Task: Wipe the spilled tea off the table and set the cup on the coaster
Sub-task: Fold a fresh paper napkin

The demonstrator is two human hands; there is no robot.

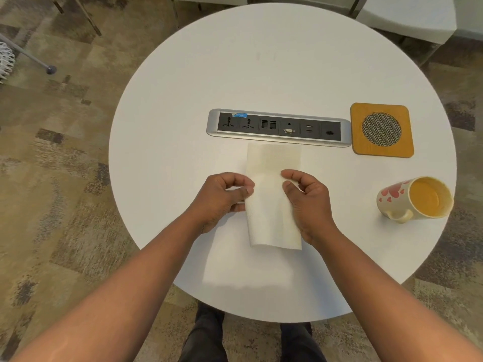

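**Both hands on the paper towel, cup still off the coaster**

Left hand (224,197) and right hand (305,202) each pinch a side edge of a long white paper towel (271,205), thumbs and curled fingers closed on it. The far end of the towel lies flat on the round white worktop (261,74), just short of the power strip (279,128) set into the middle; the near end lifts off the surface between the hands. That far part looks faintly yellowed, which may be tea soaked in, though the tint is too weak to be sure.

As for progress, no puddle shows anywhere on the bare surface, so the wiping is either nearly finished or the spill sits under the towel; I cannot tell which. The second half of the task is plainly not done. The cup (415,199), cream with red hearts, stands near the right edge of the worktop, handle toward the viewer, with orange-brown tea inside. The wooden coaster (381,130), with a round mesh centre, lies beyond it just beside the right end of the power strip, well apart from the cup and bare.

Patterned brown carpet (52,152) surrounds the worktop, with a white seat (407,17) at the far right and chair legs (34,58) at the upper left.
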